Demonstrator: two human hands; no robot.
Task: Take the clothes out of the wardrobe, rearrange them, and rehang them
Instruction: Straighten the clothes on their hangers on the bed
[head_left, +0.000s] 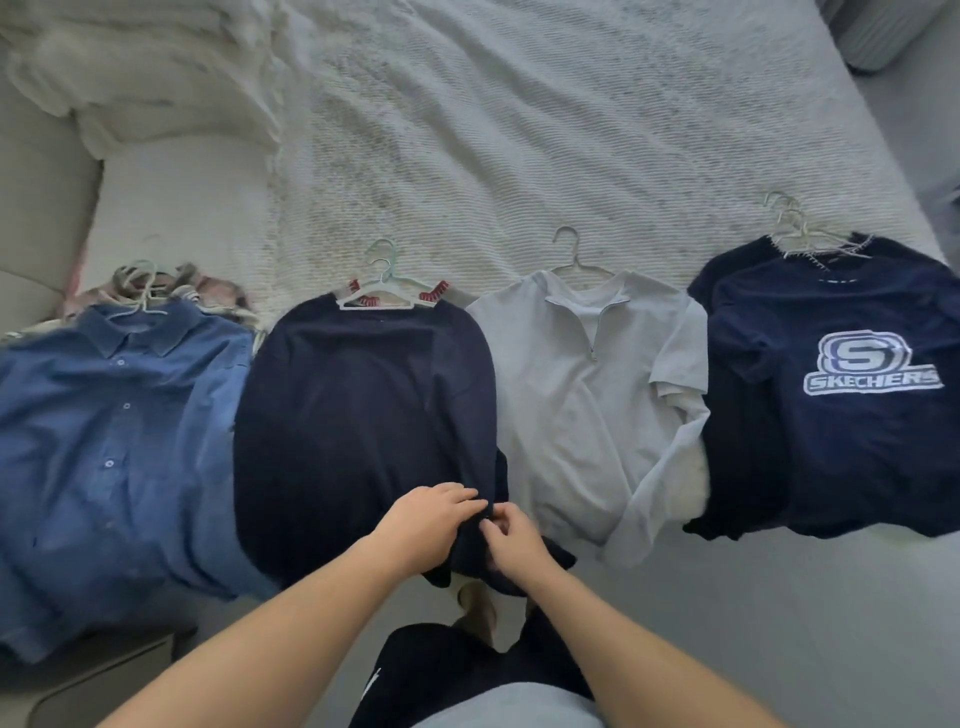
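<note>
While both hands work at the near edge of the bed, the left hand (423, 519) lies over the lower hem of the dark navy sweater (363, 415), its fingers bent down onto the cloth, and the right hand (511, 540) pinches a fold of that same hem just beside it. The two hands all but touch, at the sweater's lower right corner, where the fabric hangs off the bed edge.

This looks like the rearranging step: the clothes are out of the wardrobe and laid in a row, and the sweater is being straightened. It lies on its white hanger (387, 293), hook pointing toward the far side of the bed (519, 130).

To its left, at the near left corner, lies a blue button shirt (114, 431); to its right a pale zip-neck top (582, 405), then a navy logo T-shirt (841, 405) toward the right edge, each on a hanger.

Next, I judge, the hem needs smoothing flat, then a grasp at the hanger hook for rehanging.
</note>
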